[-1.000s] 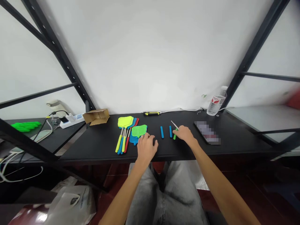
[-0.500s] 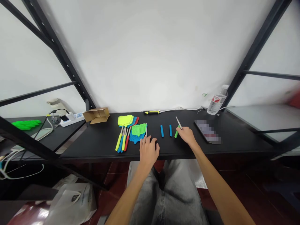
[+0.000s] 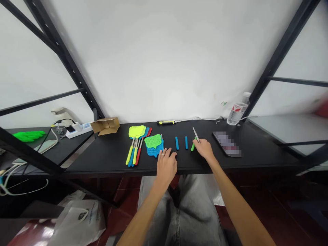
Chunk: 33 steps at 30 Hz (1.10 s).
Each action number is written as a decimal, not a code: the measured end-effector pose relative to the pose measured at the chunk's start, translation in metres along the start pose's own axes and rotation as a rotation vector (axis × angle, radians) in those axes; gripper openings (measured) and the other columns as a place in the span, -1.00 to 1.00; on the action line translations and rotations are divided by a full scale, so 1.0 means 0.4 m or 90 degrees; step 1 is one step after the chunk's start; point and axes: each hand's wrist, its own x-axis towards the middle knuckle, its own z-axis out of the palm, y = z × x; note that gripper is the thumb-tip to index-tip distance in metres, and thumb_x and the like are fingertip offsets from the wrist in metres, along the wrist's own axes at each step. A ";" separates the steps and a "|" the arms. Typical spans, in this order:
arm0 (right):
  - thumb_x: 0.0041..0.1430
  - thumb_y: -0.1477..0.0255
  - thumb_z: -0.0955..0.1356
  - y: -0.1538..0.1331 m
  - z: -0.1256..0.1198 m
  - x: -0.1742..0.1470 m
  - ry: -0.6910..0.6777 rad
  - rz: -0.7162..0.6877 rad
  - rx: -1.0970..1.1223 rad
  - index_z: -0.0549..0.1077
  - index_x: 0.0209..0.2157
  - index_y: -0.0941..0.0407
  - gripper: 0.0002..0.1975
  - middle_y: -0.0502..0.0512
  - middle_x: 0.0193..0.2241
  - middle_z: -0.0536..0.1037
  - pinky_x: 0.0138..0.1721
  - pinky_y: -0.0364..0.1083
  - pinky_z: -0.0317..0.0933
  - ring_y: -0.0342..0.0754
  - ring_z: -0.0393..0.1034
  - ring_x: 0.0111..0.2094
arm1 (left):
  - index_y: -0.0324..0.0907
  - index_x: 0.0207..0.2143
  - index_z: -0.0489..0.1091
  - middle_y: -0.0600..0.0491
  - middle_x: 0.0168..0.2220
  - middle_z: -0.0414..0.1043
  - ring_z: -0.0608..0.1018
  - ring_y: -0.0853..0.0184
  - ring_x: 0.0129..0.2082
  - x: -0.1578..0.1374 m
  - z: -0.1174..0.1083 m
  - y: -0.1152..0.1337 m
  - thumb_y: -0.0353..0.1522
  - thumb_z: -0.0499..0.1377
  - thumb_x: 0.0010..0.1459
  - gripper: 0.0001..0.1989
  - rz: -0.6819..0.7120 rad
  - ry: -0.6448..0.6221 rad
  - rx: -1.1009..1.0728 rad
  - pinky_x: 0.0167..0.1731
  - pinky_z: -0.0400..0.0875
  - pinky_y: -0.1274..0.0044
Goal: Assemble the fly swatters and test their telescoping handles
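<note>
Right of centre, I see the right hand [image 3: 204, 148] holding a slim silver metal rod [image 3: 196, 134], slanting up-left; the left hand [image 3: 167, 165], whose grip I cannot tell, is nearer the perforated green plastic paddle [image 3: 153, 141].

On the black table [image 3: 102, 153], long-handled multicoloured plastic swatters [image 3: 135, 153] lie left of the frame's centre. Right of them, a green perforated plastic head [image 3: 153, 141] overlaps a blue perforated plastic head [image 3: 154, 151]; two blue cylindrical handles [image 3: 177, 143] lie right of centre. Farther right, a clear plastic bottle [image 3: 237, 112] stands behind a flat dark phone [image 3: 227, 145].
</note>
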 end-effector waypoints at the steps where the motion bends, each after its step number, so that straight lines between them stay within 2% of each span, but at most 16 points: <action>1: 0.09 0.23 0.21 0.000 0.000 0.000 0.000 -0.002 0.004 0.29 -0.66 0.06 -0.67 0.03 -0.65 0.38 -0.49 -0.14 0.00 -0.04 0.27 -0.53 | -0.12 -0.08 0.47 -0.08 0.09 0.42 0.39 0.10 0.15 -0.002 -0.005 -0.001 -0.48 0.04 0.23 -0.71 -0.010 0.011 -0.004 0.19 0.20 0.17; 5: 0.07 0.24 0.22 0.000 0.000 -0.002 0.004 -0.006 0.009 0.29 -0.67 0.06 -0.68 0.03 -0.66 0.36 -0.49 -0.14 -0.01 -0.05 0.25 -0.54 | -0.12 -0.11 0.48 -0.08 0.02 0.45 0.40 0.07 0.11 -0.011 -0.013 -0.014 -0.45 0.06 0.23 -0.74 -0.030 0.014 -0.017 0.06 0.34 0.21; 12: 0.07 0.28 0.22 0.003 -0.003 -0.009 0.009 -0.017 0.067 0.25 -0.67 0.07 -0.70 -0.02 -0.67 0.36 -0.49 -0.14 0.00 -0.08 0.23 -0.57 | -0.16 -0.13 0.46 -0.06 -0.10 0.42 0.40 0.15 0.04 0.016 0.004 -0.026 -0.49 -0.01 0.25 -0.73 -0.010 -0.018 -0.061 -0.05 0.42 0.35; 24: 0.11 0.25 0.22 0.015 -0.004 -0.017 0.001 -0.048 0.144 0.25 -0.69 0.08 -0.65 -0.03 -0.69 0.36 -0.49 -0.14 0.01 -0.12 0.23 -0.60 | -0.16 -0.19 0.45 -0.02 -0.21 0.40 0.42 0.24 -0.08 0.031 0.006 -0.030 -0.57 -0.01 0.22 -0.71 0.088 -0.031 -0.154 -0.06 0.40 0.39; 29: 0.11 0.21 0.24 0.022 -0.006 -0.016 0.005 -0.077 0.234 0.27 -0.67 0.09 -0.63 -0.02 -0.70 0.35 -0.54 -0.16 0.01 -0.15 0.17 -0.64 | -0.16 -0.21 0.45 -0.02 -0.20 0.42 0.44 0.24 -0.09 0.058 0.011 -0.045 -0.58 -0.02 0.21 -0.70 0.104 -0.036 -0.173 -0.06 0.40 0.38; 33: 0.09 0.16 0.30 0.014 -0.007 -0.025 -0.023 -0.050 0.379 0.31 -0.62 0.10 -0.65 -0.06 -0.72 0.27 -0.66 -0.17 -0.09 -0.21 0.05 -0.70 | -0.14 -0.16 0.45 -0.03 -0.17 0.43 0.46 0.25 -0.09 0.061 -0.002 -0.038 -0.54 -0.04 0.25 -0.69 0.092 -0.020 -0.193 -0.06 0.39 0.39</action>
